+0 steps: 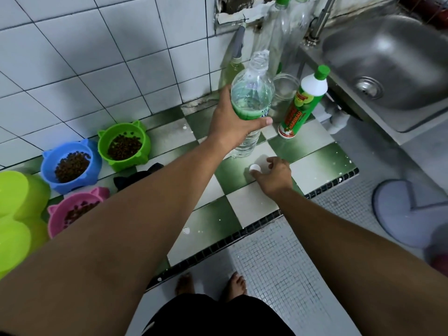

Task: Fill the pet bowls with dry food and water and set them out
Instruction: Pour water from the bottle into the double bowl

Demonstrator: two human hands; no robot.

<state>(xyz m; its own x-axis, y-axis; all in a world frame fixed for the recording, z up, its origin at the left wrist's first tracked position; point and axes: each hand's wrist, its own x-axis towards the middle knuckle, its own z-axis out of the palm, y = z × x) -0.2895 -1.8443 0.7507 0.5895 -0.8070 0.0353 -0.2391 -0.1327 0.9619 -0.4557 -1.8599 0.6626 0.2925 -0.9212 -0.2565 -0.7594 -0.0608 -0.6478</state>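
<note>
My left hand [232,120] grips an uncapped clear water bottle [252,93] with a green label, its base on the green-and-white checkered floor. My right hand [272,174] pinches the bottle's white cap [255,168] just right of the bottle's base. Three cat-eared bowls with dry food stand at the left by the wall: a green bowl [104,149], a blue bowl [48,166] and a pink bowl [55,221], the last partly hidden by my left forearm.
A lime plastic container [17,214] sits at the far left. A green-capped detergent bottle [303,103], a glass jar [284,93] and tall bottles stand near the wall. A steel sink [388,64] is at right. A grey mat [407,209] lies at right. My bare feet [211,283] stand below.
</note>
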